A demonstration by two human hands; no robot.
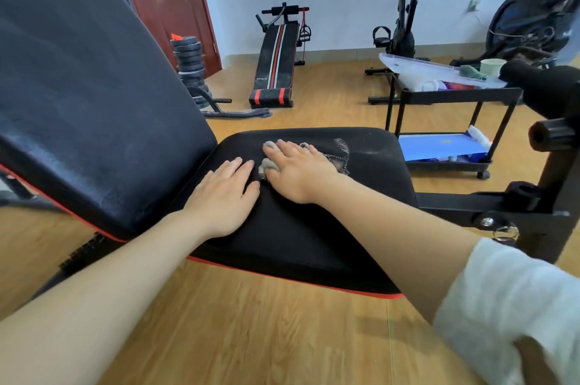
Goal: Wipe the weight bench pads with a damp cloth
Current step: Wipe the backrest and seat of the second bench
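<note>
A black weight bench fills the middle of the view. Its seat pad (pixel 370 161) has a red lower edge, and its inclined back pad (pixel 94 102) rises at the left. My right hand (pixel 298 171) presses flat on a grey cloth (pixel 267 165) lying on the seat pad; the cloth pokes out by my fingers and to the right of my hand. My left hand (pixel 224 196) lies flat on the seat pad beside it, fingers apart, holding nothing. Pale smears show on the pad's far right part.
A black wheeled cart (pixel 445 95) with a clear bin, a cup and a blue box stands right of the bench. The bench's foam leg roller (pixel 546 86) juts out at the right. A sit-up board (pixel 276 61), stacked weight plates (pixel 188 61) and exercise bikes (pixel 405 17) stand by the far wall.
</note>
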